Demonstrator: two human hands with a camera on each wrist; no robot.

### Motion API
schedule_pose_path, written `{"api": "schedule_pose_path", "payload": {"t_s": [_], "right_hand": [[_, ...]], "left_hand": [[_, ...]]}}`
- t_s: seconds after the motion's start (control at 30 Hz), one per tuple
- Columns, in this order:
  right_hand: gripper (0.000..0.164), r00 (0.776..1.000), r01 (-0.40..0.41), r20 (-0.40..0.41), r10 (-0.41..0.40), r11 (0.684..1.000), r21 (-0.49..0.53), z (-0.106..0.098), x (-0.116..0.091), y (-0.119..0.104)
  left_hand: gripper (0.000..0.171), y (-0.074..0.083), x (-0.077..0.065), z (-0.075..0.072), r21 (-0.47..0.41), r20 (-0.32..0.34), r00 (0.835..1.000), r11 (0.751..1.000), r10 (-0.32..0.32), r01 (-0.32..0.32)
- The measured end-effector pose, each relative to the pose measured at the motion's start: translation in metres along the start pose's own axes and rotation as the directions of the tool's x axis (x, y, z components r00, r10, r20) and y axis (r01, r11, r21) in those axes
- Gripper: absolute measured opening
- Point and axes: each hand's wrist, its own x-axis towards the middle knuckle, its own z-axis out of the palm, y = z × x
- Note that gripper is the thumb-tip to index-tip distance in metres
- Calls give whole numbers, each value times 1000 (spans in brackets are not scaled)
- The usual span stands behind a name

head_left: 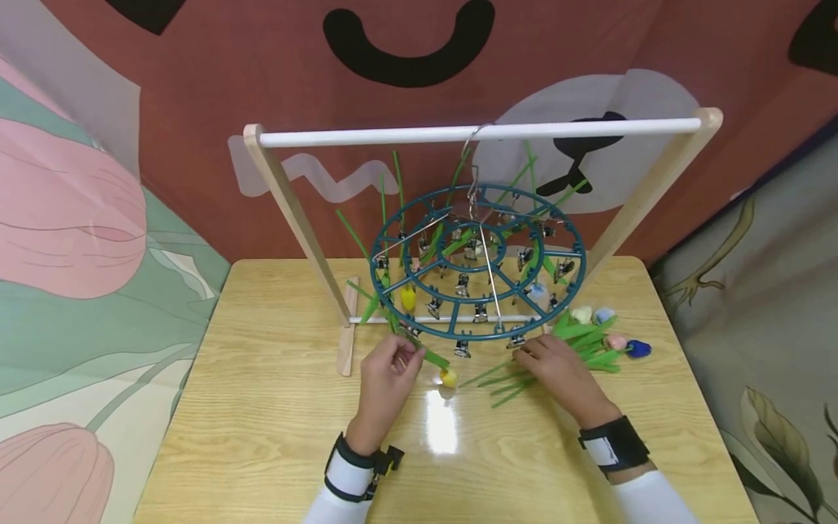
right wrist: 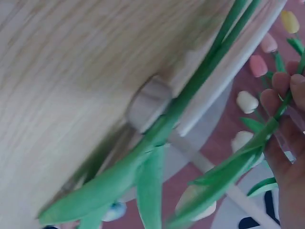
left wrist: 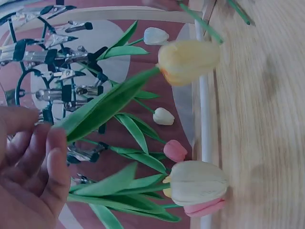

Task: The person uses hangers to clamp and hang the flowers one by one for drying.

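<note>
My left hand pinches a yellow tulip by its leafy part, just under the front left of a round clip hanger. In the left wrist view, fingertips meet the long leaf while the yellow bloom points toward the table. My right hand is over a bunch of loose tulips on the table. In the right wrist view its fingers are curled round one green tulip stem; other stems lie below. Its bloom is not clearly told apart from those behind.
The hanger hooks onto a white rod between wooden posts. Several tulips hang head down from its metal clips, among them a yellow one. Pink, white and blue blooms lie at the table's right. Patterned cloth stands behind.
</note>
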Motion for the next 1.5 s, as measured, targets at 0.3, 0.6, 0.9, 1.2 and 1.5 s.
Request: {"api": "schedule_pose_path", "payload": {"t_s": [0.3, 0.6, 0.9, 1.2, 1.5], "right_hand": [[37, 999, 36, -25, -36, 999, -28, -27, 12, -27], [31, 990, 107, -84, -110, 994, -35, -39, 28, -54], [35, 984, 132, -118, -136, 990, -39, -43, 35, -69], [37, 998, 30, -50, -26, 997, 66, -45, 30, -67], [34, 995, -103, 11, 102, 986, 128, -49, 14, -49]], "left_hand": [[20, 29, -9, 9, 275, 380, 917, 933, 118, -234], [25, 40, -14, 23, 457, 529, 843, 804, 99, -381], [17, 37, -16, 23, 533, 478, 874, 763, 85, -366], [23, 31, -13, 12, 581, 487, 870, 718, 72, -385], [23, 27, -12, -1, 602, 486, 869, 686, 91, -409]]}}
